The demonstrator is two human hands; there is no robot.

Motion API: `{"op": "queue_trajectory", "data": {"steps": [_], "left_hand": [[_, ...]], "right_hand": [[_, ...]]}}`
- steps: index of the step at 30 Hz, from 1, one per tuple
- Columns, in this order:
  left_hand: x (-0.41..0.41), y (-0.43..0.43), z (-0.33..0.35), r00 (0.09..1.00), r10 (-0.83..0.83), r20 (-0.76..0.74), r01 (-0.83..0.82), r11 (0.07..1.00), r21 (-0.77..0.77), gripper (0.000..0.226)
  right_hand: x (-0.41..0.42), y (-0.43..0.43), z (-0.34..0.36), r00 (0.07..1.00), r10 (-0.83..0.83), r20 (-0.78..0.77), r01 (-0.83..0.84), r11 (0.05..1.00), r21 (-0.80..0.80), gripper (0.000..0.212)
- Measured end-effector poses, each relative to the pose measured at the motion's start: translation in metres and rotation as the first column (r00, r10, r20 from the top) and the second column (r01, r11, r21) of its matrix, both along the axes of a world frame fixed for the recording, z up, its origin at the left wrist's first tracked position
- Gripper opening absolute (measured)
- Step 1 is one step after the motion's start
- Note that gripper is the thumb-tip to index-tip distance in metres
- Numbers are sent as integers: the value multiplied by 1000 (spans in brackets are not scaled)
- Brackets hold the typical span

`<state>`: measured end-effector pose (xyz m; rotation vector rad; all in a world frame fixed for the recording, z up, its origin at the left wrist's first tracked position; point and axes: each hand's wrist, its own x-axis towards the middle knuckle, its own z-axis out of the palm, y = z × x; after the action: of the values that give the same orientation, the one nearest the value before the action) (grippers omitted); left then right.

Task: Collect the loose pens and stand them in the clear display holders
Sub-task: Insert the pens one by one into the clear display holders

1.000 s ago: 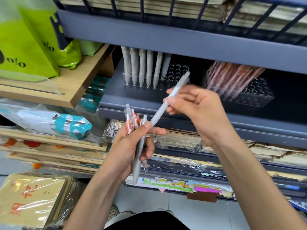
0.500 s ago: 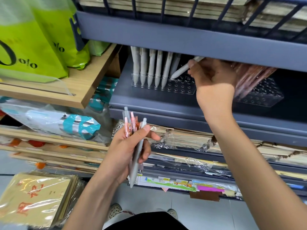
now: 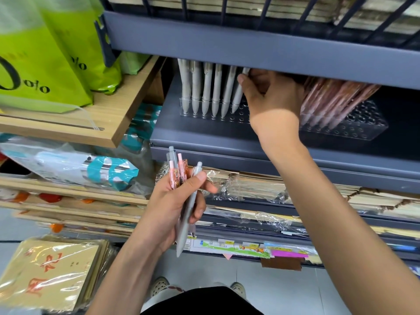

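Fingers of your right hand curl round the top of a grey pen, upper centre of the frame. They hold its tip at a hole in the left clear display holder, just beside five grey pens standing upright, so like sits with like. Right of it, a second clear holder carries leaning pink pens. Lower centre, your left hand grips the loose pens, grey and pink, tops fanned upward, probably so you can pick them one at a time.

Upper shelf lip overhangs grey pens (tops hidden); neighbouring holder holes stand free.
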<state>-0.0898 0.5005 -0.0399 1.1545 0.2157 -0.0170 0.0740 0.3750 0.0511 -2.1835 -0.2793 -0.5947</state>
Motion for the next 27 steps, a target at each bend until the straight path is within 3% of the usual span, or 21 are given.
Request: {"op": "queue_trajectory", "data": {"steps": [16,22,27], "left_hand": [[-5,-11,3,1000,15,-20,-15,1000,-14,33],[-8,-12,3,999,30,-17,-30,1000,0,37],[-8,-12,1,999,45,-8,-45,999,-17,27]], "right_hand": [[9,-2,-6,999,9,-39,-15,990,-143,21],[9,-2,-11,999,26,-26,-28,997,-77,20],[10,-5,-12,998,56,-38,-58,997,-46,18]]}}
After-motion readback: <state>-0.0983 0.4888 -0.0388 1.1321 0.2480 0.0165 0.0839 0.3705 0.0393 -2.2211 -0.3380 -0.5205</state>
